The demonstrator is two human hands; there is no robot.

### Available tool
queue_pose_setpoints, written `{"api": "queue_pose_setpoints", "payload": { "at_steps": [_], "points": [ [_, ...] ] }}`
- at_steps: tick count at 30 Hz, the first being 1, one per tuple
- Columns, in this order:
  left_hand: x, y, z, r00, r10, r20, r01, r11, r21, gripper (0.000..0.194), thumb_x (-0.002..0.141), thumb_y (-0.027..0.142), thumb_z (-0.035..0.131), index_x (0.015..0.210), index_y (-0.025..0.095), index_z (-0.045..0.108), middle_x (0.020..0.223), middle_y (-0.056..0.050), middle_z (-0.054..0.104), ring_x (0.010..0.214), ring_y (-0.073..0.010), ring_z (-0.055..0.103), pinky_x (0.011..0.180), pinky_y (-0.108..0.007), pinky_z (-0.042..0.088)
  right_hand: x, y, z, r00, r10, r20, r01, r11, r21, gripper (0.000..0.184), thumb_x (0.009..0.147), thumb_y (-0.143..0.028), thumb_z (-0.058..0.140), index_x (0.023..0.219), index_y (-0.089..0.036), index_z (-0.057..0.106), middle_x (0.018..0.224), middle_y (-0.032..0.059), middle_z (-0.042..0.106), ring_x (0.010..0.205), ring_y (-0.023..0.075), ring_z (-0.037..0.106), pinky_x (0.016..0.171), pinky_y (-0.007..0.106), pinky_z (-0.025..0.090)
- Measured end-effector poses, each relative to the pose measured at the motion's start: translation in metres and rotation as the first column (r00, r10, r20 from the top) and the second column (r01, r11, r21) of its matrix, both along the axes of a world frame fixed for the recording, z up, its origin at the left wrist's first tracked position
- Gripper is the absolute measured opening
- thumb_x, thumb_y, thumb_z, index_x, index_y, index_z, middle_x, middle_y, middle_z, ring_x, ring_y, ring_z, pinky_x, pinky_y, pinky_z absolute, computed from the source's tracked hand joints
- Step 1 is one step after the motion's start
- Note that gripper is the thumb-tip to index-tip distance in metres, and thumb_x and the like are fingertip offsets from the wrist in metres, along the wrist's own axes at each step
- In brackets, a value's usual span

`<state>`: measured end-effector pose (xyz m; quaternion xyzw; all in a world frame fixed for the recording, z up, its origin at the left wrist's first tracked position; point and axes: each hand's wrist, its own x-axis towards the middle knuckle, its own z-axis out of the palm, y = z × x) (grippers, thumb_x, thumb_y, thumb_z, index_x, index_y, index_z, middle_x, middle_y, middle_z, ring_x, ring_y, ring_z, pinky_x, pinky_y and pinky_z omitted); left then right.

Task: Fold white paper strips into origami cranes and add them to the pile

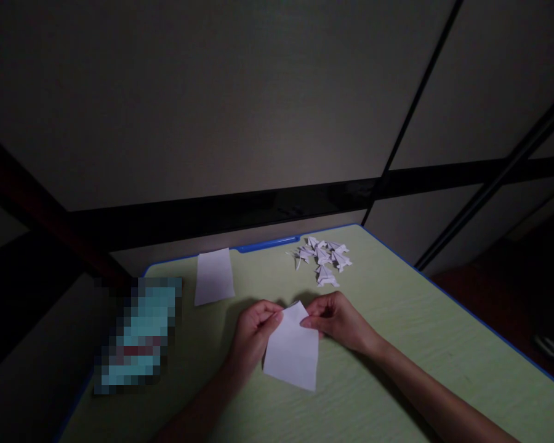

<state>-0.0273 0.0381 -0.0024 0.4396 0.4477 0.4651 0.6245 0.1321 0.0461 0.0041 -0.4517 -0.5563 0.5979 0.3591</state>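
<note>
A sheet of white paper (292, 354) is held between my two hands over the table, its top end folded to a blunt point and its lower edge loose. My left hand (255, 332) pinches the upper left edge between thumb and fingers. On the other side, my right hand (336, 320) grips the upper right edge, thumb on top and fingers partly hidden behind the paper. Beyond my hands lies a cluster of small folded white paper figures (323, 257). Another flat white sheet (213, 277) rests at the back left.
The light green table (425, 357) has a blue rim, with a blue strip (270, 244) along its back edge. A blurred-out light blue object (141, 332) lies on the left. Large cabinet panels (221, 111) stand directly behind the table.
</note>
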Motion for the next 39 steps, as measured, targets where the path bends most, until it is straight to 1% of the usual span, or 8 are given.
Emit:
{"api": "queue_pose_setpoints", "payload": {
  "at_steps": [5, 13, 19, 22, 25, 30, 35, 39],
  "points": [
    [-0.001, 0.0, -0.005, 0.999, -0.038, -0.029, 0.04, 0.998, 0.054, 0.013, 0.06, 0.023, 0.058, 0.061, 0.013, 0.05, 0.048, 0.001, 0.058, 0.042, -0.0091, 0.048, 0.042, -0.018, 0.032, 0.002, -0.001, 0.002, 0.998, -0.014, 0.068, 0.01, 0.998, 0.064, 0.016, 0.056, -0.024, 0.065, 0.054, -0.009, 0.058, 0.046, -0.002, 0.052, 0.037, 0.0057, 0.043, 0.038, 0.019, 0.035],
    [0.0, -0.003, -0.005, 0.974, -0.175, -0.144, 0.188, 0.978, 0.087, 0.009, 0.061, 0.02, 0.057, 0.061, 0.011, 0.054, 0.056, -0.002, 0.061, 0.051, -0.0116, 0.052, 0.046, -0.019, 0.035, 0.006, -0.005, 0.004, 0.987, 0.059, 0.148, -0.067, 0.997, 0.048, 0.011, 0.058, -0.02, 0.063, 0.055, -0.01, 0.058, 0.045, -0.0027, 0.05, 0.039, 0.0052, 0.042, 0.038, 0.018, 0.034],
    [0.003, -0.002, -0.006, 0.969, -0.131, -0.208, 0.152, 0.984, 0.091, 0.011, 0.059, 0.019, 0.056, 0.053, 0.011, 0.056, 0.048, -0.001, 0.058, 0.046, -0.0104, 0.049, 0.044, -0.019, 0.033, 0.005, -0.005, 0.002, 0.982, 0.134, 0.13, -0.144, 0.987, 0.073, 0.014, 0.06, -0.021, 0.061, 0.054, -0.011, 0.054, 0.048, -0.0041, 0.047, 0.042, 0.0049, 0.04, 0.04, 0.017, 0.031],
    [0.003, -0.003, -0.006, 0.967, -0.132, -0.219, 0.157, 0.982, 0.102, 0.009, 0.058, 0.017, 0.056, 0.052, 0.011, 0.057, 0.048, 0.0, 0.058, 0.047, -0.0102, 0.049, 0.045, -0.019, 0.034, -0.001, -0.006, 0.003, 0.995, 0.088, 0.048, -0.093, 0.986, 0.139, 0.013, 0.062, -0.022, 0.06, 0.062, -0.011, 0.055, 0.053, -0.0039, 0.047, 0.047, 0.0052, 0.041, 0.043, 0.017, 0.03],
    [0.003, -0.003, -0.007, 0.965, -0.134, -0.225, 0.161, 0.981, 0.108, 0.008, 0.059, 0.017, 0.055, 0.053, 0.011, 0.057, 0.05, -0.001, 0.059, 0.048, -0.0109, 0.051, 0.046, -0.019, 0.036, -0.008, -0.006, 0.004, 0.999, 0.032, -0.012, -0.031, 0.991, 0.134, 0.015, 0.062, -0.024, 0.059, 0.06, -0.01, 0.055, 0.052, -0.0035, 0.048, 0.046, 0.0051, 0.04, 0.044, 0.018, 0.029],
    [0.003, -0.002, -0.006, 0.964, -0.181, -0.193, 0.196, 0.979, 0.064, 0.005, 0.059, 0.015, 0.056, 0.058, 0.011, 0.058, 0.055, -0.002, 0.063, 0.052, -0.0126, 0.055, 0.049, -0.02, 0.039, -0.009, -0.004, 0.004, 0.999, -0.022, -0.024, 0.024, 0.997, 0.074, 0.017, 0.06, -0.025, 0.061, 0.056, -0.009, 0.055, 0.049, -0.0031, 0.049, 0.043, 0.0047, 0.039, 0.042, 0.018, 0.028],
    [0.003, -0.001, -0.004, 0.969, -0.171, -0.18, 0.177, 0.984, 0.015, 0.005, 0.056, 0.014, 0.058, 0.06, 0.012, 0.058, 0.057, -0.003, 0.065, 0.055, -0.0146, 0.058, 0.05, -0.021, 0.04, -0.004, -0.001, 0.003, 0.992, -0.12, -0.031, 0.122, 0.99, 0.076, 0.018, 0.059, -0.025, 0.062, 0.055, -0.009, 0.054, 0.049, -0.003, 0.049, 0.043, 0.0046, 0.039, 0.041, 0.018, 0.028],
    [0.003, -0.001, -0.005, 0.971, -0.16, -0.179, 0.164, 0.986, 0.01, 0.005, 0.056, 0.014, 0.058, 0.061, 0.012, 0.057, 0.058, -0.003, 0.065, 0.055, -0.0145, 0.058, 0.05, -0.021, 0.04, -0.004, -0.001, 0.003, 0.99, -0.137, -0.03, 0.139, 0.987, 0.083, 0.019, 0.059, -0.026, 0.061, 0.055, -0.009, 0.054, 0.05, -0.0028, 0.049, 0.043, 0.0046, 0.039, 0.041, 0.018, 0.028]
  ]
}}
